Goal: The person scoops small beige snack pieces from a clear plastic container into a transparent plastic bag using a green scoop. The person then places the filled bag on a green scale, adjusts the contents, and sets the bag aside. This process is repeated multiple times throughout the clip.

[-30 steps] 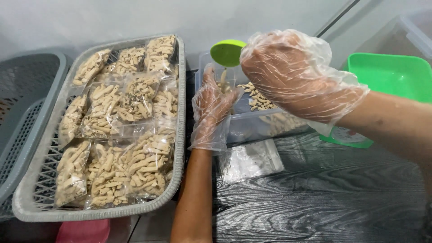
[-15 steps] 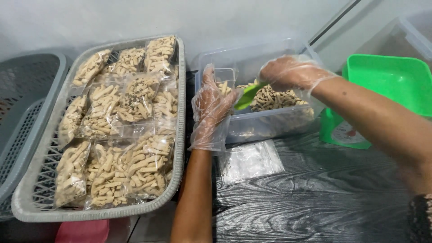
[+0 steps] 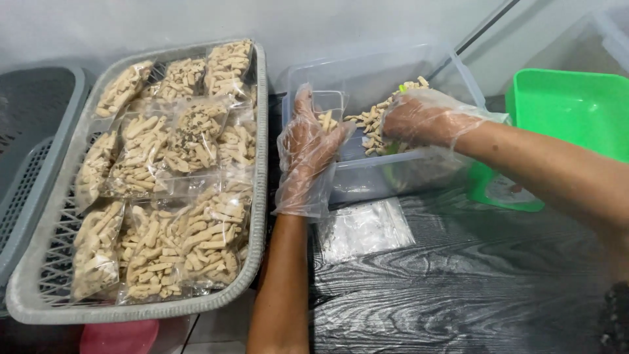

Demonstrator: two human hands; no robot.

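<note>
Left hand (image 3: 308, 147) and right hand (image 3: 426, 118), each covered by a loose, transparent disposable plastic glove. The thin film is crinkled and glossy, flaring open at the wrist. Both forearms are bare, without sleeves, watch or bracelet.

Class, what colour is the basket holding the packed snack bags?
Grey basket, seen in the head view.

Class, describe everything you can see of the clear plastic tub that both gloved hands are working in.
The clear plastic tub is a rectangular, see-through container with no lid on, standing upright on the dark wood-grain table beside the grey basket. It holds a heap of pale snack sticks. The gloved right hand reaches into the heap; the gloved left hand holds a small clear bag open at its near left corner.
</note>
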